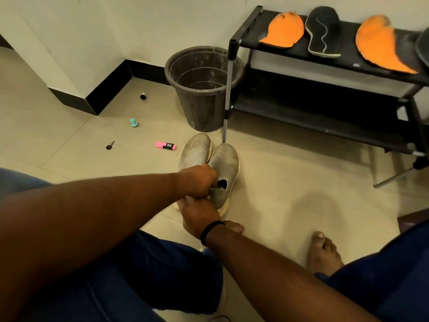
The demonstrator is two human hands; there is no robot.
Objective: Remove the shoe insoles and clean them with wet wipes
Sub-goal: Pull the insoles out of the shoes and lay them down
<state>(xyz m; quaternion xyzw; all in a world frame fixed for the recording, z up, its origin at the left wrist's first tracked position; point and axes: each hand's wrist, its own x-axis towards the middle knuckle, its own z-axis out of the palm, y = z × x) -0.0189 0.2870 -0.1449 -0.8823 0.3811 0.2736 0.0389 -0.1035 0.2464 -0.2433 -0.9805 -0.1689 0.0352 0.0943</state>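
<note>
Left hand (201, 181) of ours curls over the collar of the right-side grey knit slip-on shoe (224, 169), fingers reaching into its opening, we judge to pull the insole out; our right hand (199, 213) grips the heel end of the pair from below to steady it. Both shoes sit side by side on the beige tiled floor (290, 182), the other grey slip-on shoe (193, 151) touching it. Beyond stand a dark plastic bin (202, 89) and a black shoe rack (325, 54) carrying orange and black insoles (282, 31), probably laid out apart from the shoes.
</note>
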